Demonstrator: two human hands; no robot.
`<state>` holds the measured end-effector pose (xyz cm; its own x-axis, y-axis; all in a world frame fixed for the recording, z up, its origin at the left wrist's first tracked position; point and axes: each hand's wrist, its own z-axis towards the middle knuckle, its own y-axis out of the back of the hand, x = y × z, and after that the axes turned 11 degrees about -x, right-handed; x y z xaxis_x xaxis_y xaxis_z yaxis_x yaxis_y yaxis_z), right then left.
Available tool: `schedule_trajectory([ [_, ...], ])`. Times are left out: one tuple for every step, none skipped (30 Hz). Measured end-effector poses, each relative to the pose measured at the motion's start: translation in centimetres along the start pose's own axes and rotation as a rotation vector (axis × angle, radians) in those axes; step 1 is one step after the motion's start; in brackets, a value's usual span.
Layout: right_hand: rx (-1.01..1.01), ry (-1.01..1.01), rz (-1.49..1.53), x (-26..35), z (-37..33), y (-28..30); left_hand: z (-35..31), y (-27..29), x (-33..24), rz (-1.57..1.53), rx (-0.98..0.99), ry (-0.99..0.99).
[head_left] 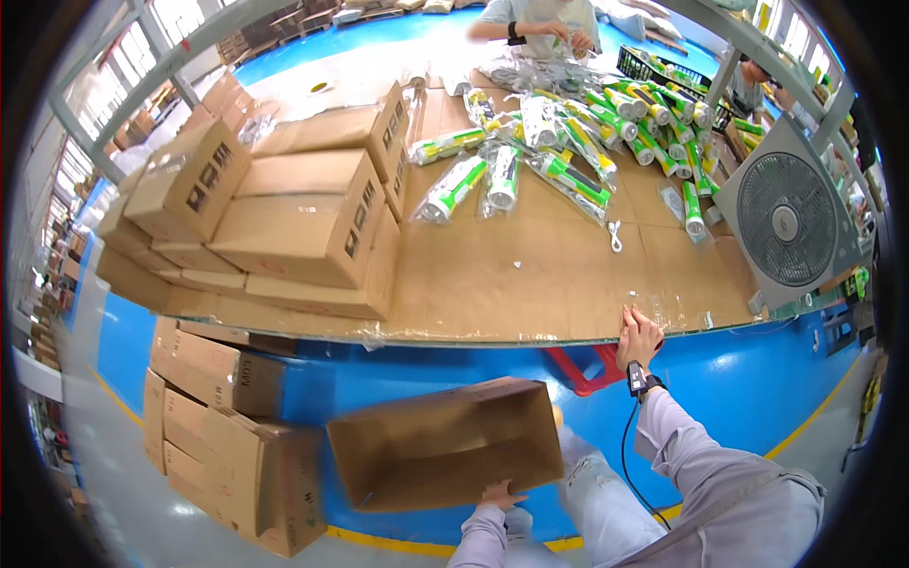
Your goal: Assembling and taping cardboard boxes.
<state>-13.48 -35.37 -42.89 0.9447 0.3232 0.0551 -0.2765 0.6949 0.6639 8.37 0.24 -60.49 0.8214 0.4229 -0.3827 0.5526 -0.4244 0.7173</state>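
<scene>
An open, empty-looking cardboard box (445,445) is held tilted beside my legs, its opening toward me. My left hand (502,494) is closed over the box's near rim. My right hand (639,336) rests on the front edge of the cardboard-covered table (530,293), fingers stretched out and nothing in them. A dark band with a small device and a black cable (625,454) is on my right wrist. Further back on the table lie several green, yellow and white flashlight-like tubes (559,180), many in clear plastic bags.
Closed cartons (294,218) are stacked on the table's left; more cartons (227,426) stand on the floor below. A grey box fan (786,218) stands at the right. A red stool (587,369) is under the table. Across it, another person's hands (568,38) work by a black crate (653,71).
</scene>
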Motion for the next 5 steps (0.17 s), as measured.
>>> schedule_trajectory([
  [0.003,-0.015,0.017,-0.3,-0.5,-0.1,-0.9,0.4,0.4,-0.182,0.036,0.129],
  [0.006,-0.006,-0.013,-0.7,-1.0,-0.7,-1.3,1.6,1.1,-0.364,0.055,0.26],
  [0.006,0.006,-0.04,-1.0,-1.5,-1.2,-1.5,3.0,2.3,-0.351,0.032,0.279],
  [0.078,-0.018,-0.004,-1.0,-1.7,-0.7,-2.0,4.2,3.9,-0.368,0.045,0.354],
  [0.073,-0.02,0.031,0.0,-0.3,-1.5,-2.5,5.2,5.4,-0.39,0.059,0.427],
])
